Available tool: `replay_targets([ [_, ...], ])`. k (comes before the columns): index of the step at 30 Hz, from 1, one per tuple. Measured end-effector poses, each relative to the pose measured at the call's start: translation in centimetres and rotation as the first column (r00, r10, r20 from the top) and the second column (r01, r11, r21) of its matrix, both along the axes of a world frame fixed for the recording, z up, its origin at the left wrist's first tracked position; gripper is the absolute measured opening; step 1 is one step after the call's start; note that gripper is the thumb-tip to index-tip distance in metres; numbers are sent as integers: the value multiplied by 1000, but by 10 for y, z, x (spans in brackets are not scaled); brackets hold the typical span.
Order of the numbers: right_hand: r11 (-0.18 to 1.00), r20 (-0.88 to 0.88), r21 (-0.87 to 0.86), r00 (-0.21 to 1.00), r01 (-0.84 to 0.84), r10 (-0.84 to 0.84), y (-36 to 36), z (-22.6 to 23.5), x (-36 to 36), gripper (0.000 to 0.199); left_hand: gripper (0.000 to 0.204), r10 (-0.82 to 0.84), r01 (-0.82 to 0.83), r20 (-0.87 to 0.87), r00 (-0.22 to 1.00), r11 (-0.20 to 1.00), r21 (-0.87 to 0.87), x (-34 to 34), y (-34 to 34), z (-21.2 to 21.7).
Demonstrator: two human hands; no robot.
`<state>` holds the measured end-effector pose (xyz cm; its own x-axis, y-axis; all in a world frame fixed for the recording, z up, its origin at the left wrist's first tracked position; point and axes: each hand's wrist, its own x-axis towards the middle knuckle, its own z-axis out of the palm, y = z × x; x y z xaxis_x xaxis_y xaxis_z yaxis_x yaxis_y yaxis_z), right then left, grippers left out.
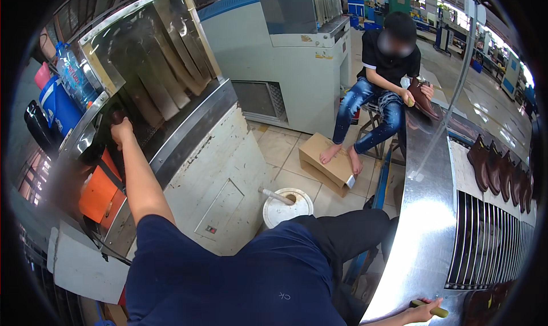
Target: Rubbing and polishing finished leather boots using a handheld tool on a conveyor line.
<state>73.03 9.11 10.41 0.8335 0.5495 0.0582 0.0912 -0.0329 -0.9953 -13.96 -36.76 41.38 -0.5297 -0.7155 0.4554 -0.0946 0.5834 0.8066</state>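
My left arm is stretched out to the machine [188,149] on the left, which has strip curtains [154,69]. At the curtain's edge my left hand [121,132] is closed on a dark brown rounded thing [117,117]; its kind is hard to tell in the shadow. Low on the right, my right hand [421,313] grips an olive-yellow stick-like tool [439,312] over the metal bench [419,229]. Dark brown shoes [485,306] lie beside that hand, partly cut off by the picture's dark rim.
Across from me a seated co-worker [391,58] holds a brown shoe [423,100], feet on a cardboard box [325,163]. Brown ankle boots [488,163] line the bench beyond a metal rack [491,240]. A white lidded bucket [279,209] stands by my legs. Bottles [74,75] crowd the machine's left.
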Motion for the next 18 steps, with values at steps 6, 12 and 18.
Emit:
replay_targets([
  [6,990,-29,-141,1000,-16,12,33,-47,39,88,79,-113,122,-109,988,990,73,-121,-49,-12],
  [12,990,-90,6,986,-138,138,77,-75,33,73,103,-234,233,-51,971,972,-18,-183,-68,-15],
  [18,963,-94,148,966,-225,241,114,-72,43,59,141,-270,278,69,960,934,-225,-163,-16,-23],
])
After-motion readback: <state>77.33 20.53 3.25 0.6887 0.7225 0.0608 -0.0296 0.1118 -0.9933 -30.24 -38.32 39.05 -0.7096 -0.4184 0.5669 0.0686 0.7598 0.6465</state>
